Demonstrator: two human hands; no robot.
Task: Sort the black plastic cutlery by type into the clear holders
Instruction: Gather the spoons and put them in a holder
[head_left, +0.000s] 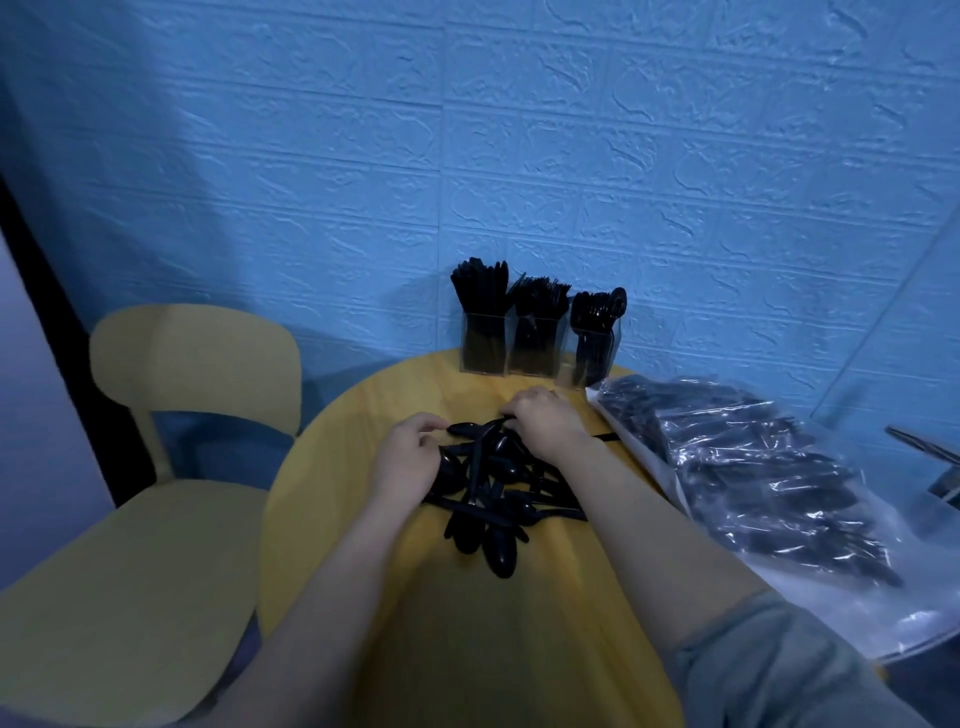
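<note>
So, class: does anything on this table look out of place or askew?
The right-hand holder stands turned out of line with the other two holders. Loose spoons lie tangled under both hands, and a bag of cutlery overhangs the table.

Black cutlery (493, 493) on a yellow table (363, 415), yellow chair (192, 358), blue brick-patterned wall (467, 156).

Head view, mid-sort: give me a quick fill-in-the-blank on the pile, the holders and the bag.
1. The number of clear holders standing by the wall is ____.
2. The loose cutlery pile lies on a round ____ table.
3. The bagged cutlery lies to the ____ of the pile.
4. Beside the table stands an unoccupied yellow ____.

Missing words: three; yellow; right; chair
</note>
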